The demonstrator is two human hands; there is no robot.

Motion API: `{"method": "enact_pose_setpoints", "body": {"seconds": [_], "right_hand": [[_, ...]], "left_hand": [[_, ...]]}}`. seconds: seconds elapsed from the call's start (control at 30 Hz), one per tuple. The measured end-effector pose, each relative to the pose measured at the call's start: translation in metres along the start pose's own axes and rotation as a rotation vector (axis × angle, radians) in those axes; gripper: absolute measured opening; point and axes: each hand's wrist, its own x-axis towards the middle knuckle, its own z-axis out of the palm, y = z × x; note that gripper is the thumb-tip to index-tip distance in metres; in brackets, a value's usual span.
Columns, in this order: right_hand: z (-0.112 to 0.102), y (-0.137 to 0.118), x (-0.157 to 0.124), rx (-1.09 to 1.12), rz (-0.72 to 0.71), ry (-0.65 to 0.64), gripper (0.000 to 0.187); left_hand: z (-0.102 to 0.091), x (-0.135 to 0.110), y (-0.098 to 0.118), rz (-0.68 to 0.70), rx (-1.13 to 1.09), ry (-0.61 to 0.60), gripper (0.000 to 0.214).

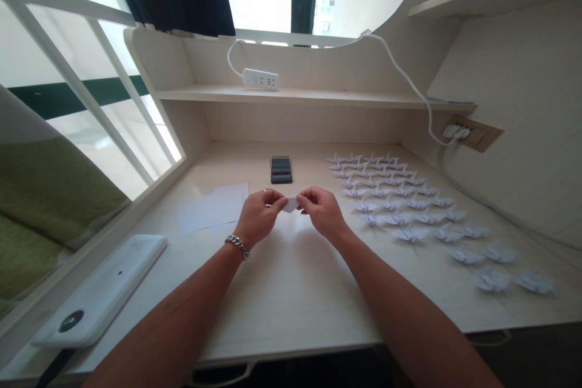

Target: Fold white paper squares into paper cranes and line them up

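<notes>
A small folded piece of white paper [290, 205] is held up over the middle of the desk. My left hand [260, 213], with a ring and a chain bracelet, pinches its left side. On the opposite side, the thumb and fingers of my right hand [321, 211] close on the paper's edge. Flat sheets of white paper [216, 207] lie on the desk just left of my left hand. To the right of my right hand stand rows of white paper cranes [391, 191], several in each row.
Behind my hands lies a dark phone [281, 171]. A long white device with a round dark dial [104, 291] rests at the left edge. The shelf [318, 97] above carries a power strip [260, 79]; a white cable [409, 79] runs to the wall socket [475, 132].
</notes>
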Motion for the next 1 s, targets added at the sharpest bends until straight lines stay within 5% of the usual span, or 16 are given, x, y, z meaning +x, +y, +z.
{"method": "enact_pose_setpoints", "body": {"seconds": [0.1, 0.27, 0.5, 0.73, 1.0], "right_hand": [[0.0002, 0.0009, 0.001, 0.075, 0.034, -0.059, 0.018], [0.0014, -0.0015, 0.0007, 0.161, 0.075, -0.022, 0.021], [0.002, -0.0019, -0.0012, 0.178, 0.099, -0.133, 0.029], [0.0022, -0.0017, 0.0013, 0.188, 0.131, -0.065, 0.028], [-0.0049, -0.0028, 0.0014, 0.141, 0.126, -0.152, 0.026]], "left_hand": [[-0.0001, 0.0002, -0.0015, -0.002, 0.018, 0.011, 0.02], [0.0027, -0.0014, -0.0025, -0.018, -0.105, -0.136, 0.031], [-0.0017, -0.0044, 0.0053, -0.008, 0.013, -0.093, 0.031], [0.0011, -0.0012, 0.0014, -0.08, -0.252, -0.104, 0.025], [0.003, -0.0023, -0.0012, -0.019, -0.237, -0.145, 0.027]]}}
